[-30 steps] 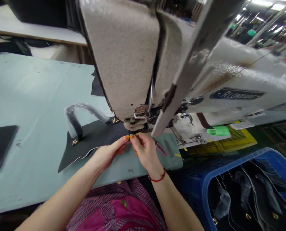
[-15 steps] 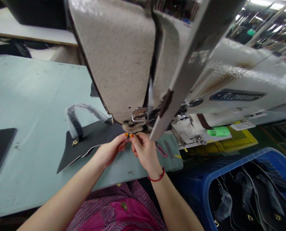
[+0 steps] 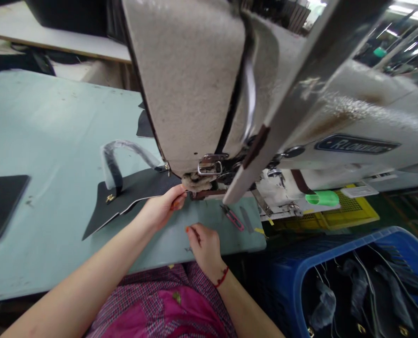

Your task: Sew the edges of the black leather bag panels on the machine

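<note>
A black bag panel [image 3: 135, 191] with a pale edge lies on the table, its right end under the head of the sewing machine [image 3: 188, 94]. A strap handle [image 3: 112, 164] wrapped in clear plastic arches up from it, with gold-coloured fittings at its ends. My left hand [image 3: 165, 204] pinches the panel's near edge beside the presser area, which the machine head partly hides. Closer to the table's front edge, my right hand [image 3: 205, 244] is closed, apart from the panel; whether anything is in its fingers cannot be made out. Pink-handled thread snips [image 3: 234, 218] lie to its right.
At the right stands a blue basket [image 3: 297, 281] holding several black panels with plastic-wrapped handles. Behind it is a yellow crate [image 3: 360, 211]. Another black piece [image 3: 3, 206] lies at the table's left. A slanting metal bar [image 3: 282, 103] crosses before the machine.
My right hand has moved away from my left hand and the machine, down toward the table's front edge. My left hand stays at the panel's edge. The view has shifted slightly.
</note>
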Available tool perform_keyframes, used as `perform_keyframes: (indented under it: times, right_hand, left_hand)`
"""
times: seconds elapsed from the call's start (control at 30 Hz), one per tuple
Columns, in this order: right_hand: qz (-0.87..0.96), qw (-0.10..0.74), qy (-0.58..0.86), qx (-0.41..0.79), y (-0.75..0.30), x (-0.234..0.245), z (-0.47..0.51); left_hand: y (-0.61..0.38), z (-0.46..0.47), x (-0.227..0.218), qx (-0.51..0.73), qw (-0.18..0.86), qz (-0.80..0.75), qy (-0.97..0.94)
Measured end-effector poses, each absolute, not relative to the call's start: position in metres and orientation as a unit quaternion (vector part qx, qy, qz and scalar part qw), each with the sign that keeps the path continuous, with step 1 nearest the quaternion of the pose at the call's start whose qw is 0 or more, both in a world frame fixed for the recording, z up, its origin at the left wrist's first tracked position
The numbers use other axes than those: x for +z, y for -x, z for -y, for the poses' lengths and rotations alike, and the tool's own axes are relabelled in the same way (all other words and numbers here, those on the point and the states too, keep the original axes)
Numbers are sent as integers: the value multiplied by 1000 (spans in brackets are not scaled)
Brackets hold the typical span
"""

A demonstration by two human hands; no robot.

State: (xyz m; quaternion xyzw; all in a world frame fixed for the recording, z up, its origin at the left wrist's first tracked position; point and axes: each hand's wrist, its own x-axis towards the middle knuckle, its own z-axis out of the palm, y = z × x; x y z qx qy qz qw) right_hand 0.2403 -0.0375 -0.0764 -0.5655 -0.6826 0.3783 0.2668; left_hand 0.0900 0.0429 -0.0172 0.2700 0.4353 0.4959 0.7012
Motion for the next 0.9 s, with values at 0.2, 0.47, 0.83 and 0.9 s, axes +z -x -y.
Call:
perform_keyframes:
  times: [0.2,0.47,0.83,0.9]
  right_hand:
    - [733,239,559,306,-238,-80,40]
    - [732,248,550,317,-241,-82,41]
    - [650,324,558,402,-243,-84,36]
    - [603,362,566,430,-243,-77,34]
  left_hand:
    - [-90,-43,-19,514,693,-433,-258]
    - [-103,-38,-18,571,651,-448,-221]
    - [-149,-19,-19,625,492,-594,-125]
    - [-158,-17,-17,621,484,-605,-118]
